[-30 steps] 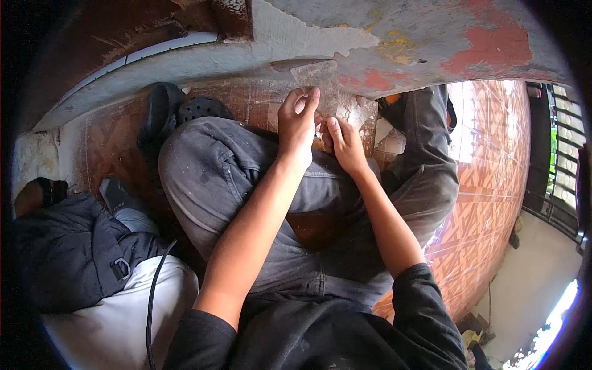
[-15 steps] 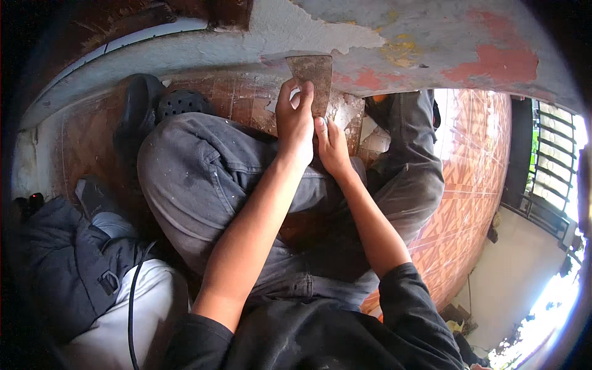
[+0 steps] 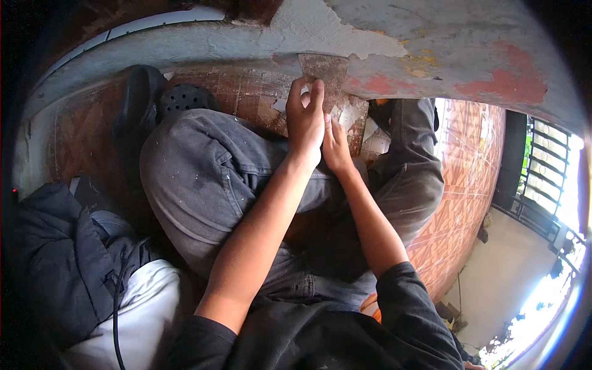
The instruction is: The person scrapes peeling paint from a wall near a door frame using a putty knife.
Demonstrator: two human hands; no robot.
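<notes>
A scraper with a wide, worn metal blade (image 3: 331, 69) stands with its edge against the lower part of the wall (image 3: 246, 48), beside a jagged rim of peeling paint. My left hand (image 3: 306, 126) is closed on the scraper, its thumb and fingers pointing up along the blade's left side. Just below and to the right, my right hand (image 3: 336, 148) is closed around the scraper's lower end, its fingers pressed close to the left hand. The handle is hidden by both hands.
My bent legs (image 3: 197, 160) frame the work spot. Paint flakes lie on the brown tiled floor (image 3: 246, 98) below the wall. Black clogs (image 3: 142, 92) are at the left, and a dark backpack (image 3: 55, 259) lies near left. A barred gate (image 3: 546, 160) stands far right.
The whole view has shifted slightly, with the wall and scraper appearing farther right. The scraper stays against nearly the same spot, and my right hand's fingers have moved a little along it.
</notes>
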